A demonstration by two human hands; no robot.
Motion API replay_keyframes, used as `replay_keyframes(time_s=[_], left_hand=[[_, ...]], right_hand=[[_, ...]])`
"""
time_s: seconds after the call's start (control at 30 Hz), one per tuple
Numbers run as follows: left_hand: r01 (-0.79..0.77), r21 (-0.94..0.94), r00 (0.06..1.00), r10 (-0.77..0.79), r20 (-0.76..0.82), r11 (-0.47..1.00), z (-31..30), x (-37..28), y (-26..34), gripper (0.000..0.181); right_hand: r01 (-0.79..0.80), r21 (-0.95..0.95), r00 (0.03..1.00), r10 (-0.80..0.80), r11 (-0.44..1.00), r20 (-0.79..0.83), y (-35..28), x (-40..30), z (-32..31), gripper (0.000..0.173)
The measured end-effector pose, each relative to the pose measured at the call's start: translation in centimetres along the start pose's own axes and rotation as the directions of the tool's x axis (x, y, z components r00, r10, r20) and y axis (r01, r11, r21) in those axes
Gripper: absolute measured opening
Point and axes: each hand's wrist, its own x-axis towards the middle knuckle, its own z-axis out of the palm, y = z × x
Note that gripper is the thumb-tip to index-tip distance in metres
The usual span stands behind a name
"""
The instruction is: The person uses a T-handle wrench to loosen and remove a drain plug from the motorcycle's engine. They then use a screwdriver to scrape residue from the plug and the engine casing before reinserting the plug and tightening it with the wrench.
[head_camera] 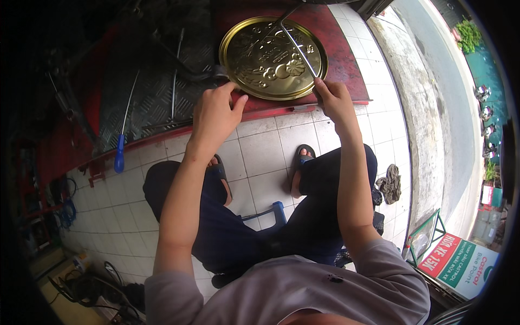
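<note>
My right hand (331, 95) grips the near end of a bent metal bar (298, 48), probably a wrench. The bar slants over a round gold-coloured metal tray (264, 87) with embossed fruit. My left hand (217, 115) is at the tray's left edge, thumb and forefinger apart, just below the rounded end of a dark metal lever (219, 72). Nothing shows between those fingers; whether they touch the lever I cannot tell. Beneath the tray is a red metal platform (345, 61). A screwdriver with a blue handle (119, 154) overhangs the platform's front edge, left of my left hand.
Dark tread plate (158, 97) covers the platform's left part, with a thin metal rod (174, 85) on it. A blue plastic stool (279, 213) shows between my legs. A crumpled rag (391, 185) lies on the white tiles (264, 150). A printed signboard (459, 264) stands at right.
</note>
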Motion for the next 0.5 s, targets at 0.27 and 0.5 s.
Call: replay_keyframes(time_s=[0.27,0.5], left_hand=[[-0.071,-0.019,0.995,0.069,-0.069,0.997,0.9,0.0,-1.0,0.025],[-0.069,-0.015,0.996,0.068,-0.06,0.998,1.2,0.1,-0.8,0.025]], right_hand=[[-0.006,0.049,1.0,0.006,0.999,0.004,-0.8,-0.4,-0.2,0.036],[-0.037,0.057,0.999,0.037,0.998,-0.003,-0.7,-0.4,-0.5,0.035]])
